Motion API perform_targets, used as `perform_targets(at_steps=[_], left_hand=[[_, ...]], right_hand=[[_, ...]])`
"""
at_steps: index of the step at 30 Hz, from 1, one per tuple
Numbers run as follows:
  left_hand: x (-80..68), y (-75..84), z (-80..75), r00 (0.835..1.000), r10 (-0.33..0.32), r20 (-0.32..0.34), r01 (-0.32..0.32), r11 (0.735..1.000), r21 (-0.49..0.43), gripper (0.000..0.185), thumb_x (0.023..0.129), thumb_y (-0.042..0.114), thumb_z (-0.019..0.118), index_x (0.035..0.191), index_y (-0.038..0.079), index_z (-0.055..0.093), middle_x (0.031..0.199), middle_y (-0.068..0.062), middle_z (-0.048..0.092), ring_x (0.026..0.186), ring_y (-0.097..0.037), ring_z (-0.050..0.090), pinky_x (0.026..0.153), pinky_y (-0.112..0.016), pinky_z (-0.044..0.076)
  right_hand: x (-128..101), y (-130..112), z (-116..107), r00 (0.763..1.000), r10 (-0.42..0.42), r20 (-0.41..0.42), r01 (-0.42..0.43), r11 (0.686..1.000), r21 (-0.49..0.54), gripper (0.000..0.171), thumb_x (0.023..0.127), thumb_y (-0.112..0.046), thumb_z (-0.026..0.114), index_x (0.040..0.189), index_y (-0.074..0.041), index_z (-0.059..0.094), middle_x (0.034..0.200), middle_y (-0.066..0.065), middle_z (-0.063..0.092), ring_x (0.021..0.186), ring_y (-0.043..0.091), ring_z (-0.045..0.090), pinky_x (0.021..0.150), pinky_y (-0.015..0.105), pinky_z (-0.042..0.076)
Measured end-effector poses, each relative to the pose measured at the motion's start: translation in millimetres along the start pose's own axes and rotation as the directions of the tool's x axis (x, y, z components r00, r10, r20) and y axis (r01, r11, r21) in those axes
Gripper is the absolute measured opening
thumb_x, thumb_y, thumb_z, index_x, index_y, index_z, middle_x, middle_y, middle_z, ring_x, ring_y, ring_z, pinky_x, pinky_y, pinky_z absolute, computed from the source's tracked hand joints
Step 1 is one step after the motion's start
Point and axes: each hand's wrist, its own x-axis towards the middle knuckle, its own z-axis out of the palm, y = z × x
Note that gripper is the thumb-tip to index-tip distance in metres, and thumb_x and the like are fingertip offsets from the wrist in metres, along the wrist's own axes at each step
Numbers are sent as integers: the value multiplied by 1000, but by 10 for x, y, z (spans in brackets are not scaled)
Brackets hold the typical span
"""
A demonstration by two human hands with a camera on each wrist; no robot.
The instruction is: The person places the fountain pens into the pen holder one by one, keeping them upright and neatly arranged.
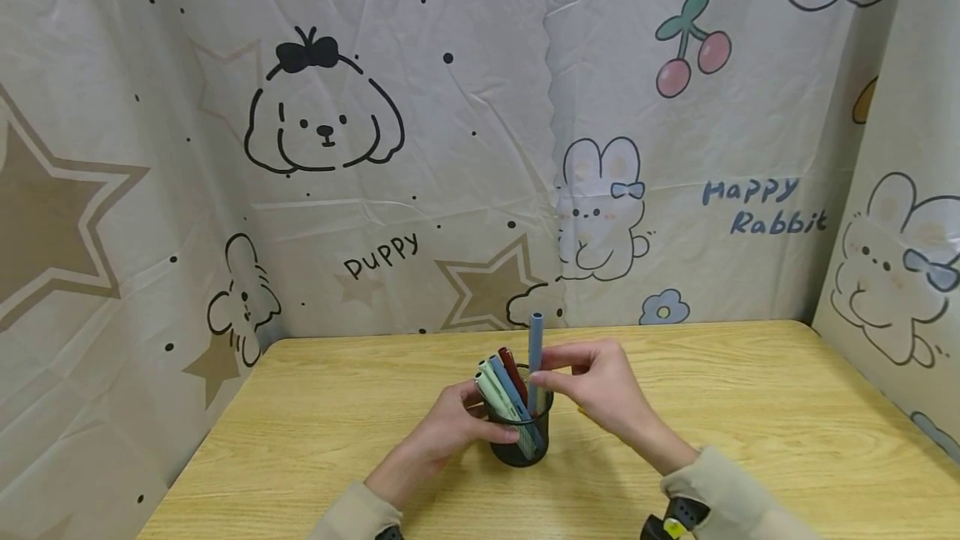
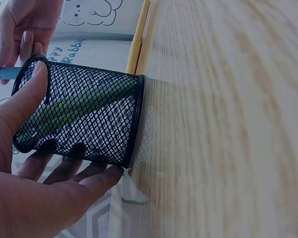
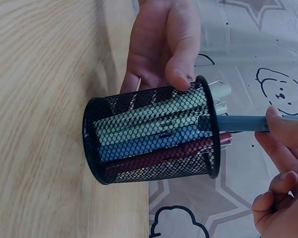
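Note:
A black wire-mesh pen holder [image 1: 517, 458] stands upright on the table. My left hand [image 1: 448, 430] grips its side, with the thumb near the rim and the fingers around the far side in the left wrist view. Two pale green pens [image 3: 154, 113], a blue pen [image 3: 154, 144] and a dark red pen [image 3: 164, 157] lean inside it. Between thumb and fingers, my right hand [image 1: 600, 377] pinches another blue pen [image 1: 536, 340]. That pen is nearly upright, its lower end just inside the holder's mouth in the right wrist view.
A yellow stick-like thing, perhaps a pen [image 2: 137, 42], lies on the table beyond the holder. The wood-grain table [image 1: 300, 432] ends at a patterned cloth [image 1: 420, 190] hung behind and at both sides.

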Motion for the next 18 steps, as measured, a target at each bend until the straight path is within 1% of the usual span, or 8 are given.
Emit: perform_targets(at_steps=[5, 9, 15, 18], left_hand=[[1, -8, 2, 1000, 14, -3, -14, 1000, -5, 63, 78, -3, 90, 137, 1, 66, 128, -9, 71, 124, -30, 63, 104, -41, 53], [7, -15, 2, 1000, 20, 1, -20, 1000, -13, 63, 78, -3, 90, 137, 1, 66, 128, -9, 71, 123, -30, 64, 103, -40, 53], [6, -14, 3, 1000, 7, -3, -7, 1000, -9, 64, 78, -2, 91, 137, 2, 66, 129, -8, 70, 124, -30, 63, 106, -41, 52], [4, -12, 6, 1000, 6, -2, -6, 1000, -12, 64, 78, -2, 91, 137, 2, 66, 130, -8, 70, 125, -30, 62, 106, -42, 51]], right_hand=[[2, 18, 33, 1000, 16, 14, -16, 999, -31, 18, 85, -12, 89, 102, -7, 85, 99, 4, 80, 55, 11, 43, 52, 22, 34], [-6, 23, 43, 999, 23, 23, -22, 999, -47, 17, 85, -14, 90, 100, -9, 86, 97, 2, 80, 54, 11, 43, 51, 23, 33], [-14, 57, 68, 999, 25, 45, -22, 998, -55, 17, 85, -12, 90, 101, -11, 86, 94, 1, 80, 53, 10, 41, 51, 22, 31], [-19, 77, 78, 999, 22, 47, -19, 998, -61, 17, 85, -12, 90, 101, -9, 86, 93, 1, 80, 52, 9, 40, 50, 22, 31]])
